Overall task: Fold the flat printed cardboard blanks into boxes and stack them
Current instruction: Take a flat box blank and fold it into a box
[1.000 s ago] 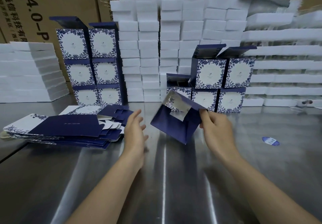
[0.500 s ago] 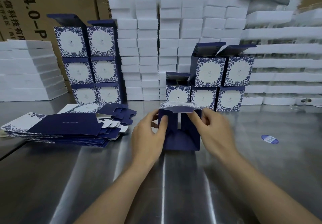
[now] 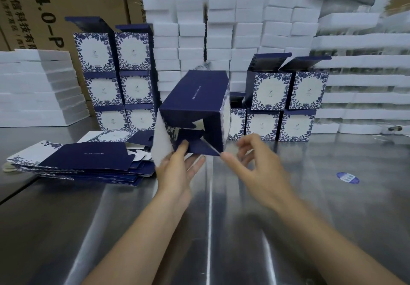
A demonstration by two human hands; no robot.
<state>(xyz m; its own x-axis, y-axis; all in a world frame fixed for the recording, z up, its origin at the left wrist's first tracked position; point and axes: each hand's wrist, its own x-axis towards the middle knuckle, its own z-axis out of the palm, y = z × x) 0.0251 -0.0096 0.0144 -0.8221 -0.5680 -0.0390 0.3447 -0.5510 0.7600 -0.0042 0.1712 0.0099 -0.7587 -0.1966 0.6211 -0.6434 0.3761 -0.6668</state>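
A half-formed navy box (image 3: 195, 98) with a blue floral side is tilted in the air above the steel table (image 3: 221, 240), its bottom flaps facing me. My left hand (image 3: 177, 174) grips it from below, thumb on a bottom flap and fingers under the lower edge. My right hand (image 3: 255, 169) is blurred, its fingers loose, with one fingertip at the box's lower right corner. A pile of flat printed blanks (image 3: 88, 158) lies to the left. Folded boxes stand stacked at the back left (image 3: 115, 80) and back right (image 3: 286, 107), the top ones with lids up.
White foam blocks (image 3: 221, 29) are piled high behind the boxes, with more at the left (image 3: 37, 89) and right (image 3: 359, 85). Brown cartons (image 3: 55, 7) form the back wall. A blue oval sticker (image 3: 347, 177) lies on the table to the right.
The box stood upright on the table with both hands at its top; now it is lifted and tipped back, bottom toward me. My left hand has shifted underneath and my right to its corner.
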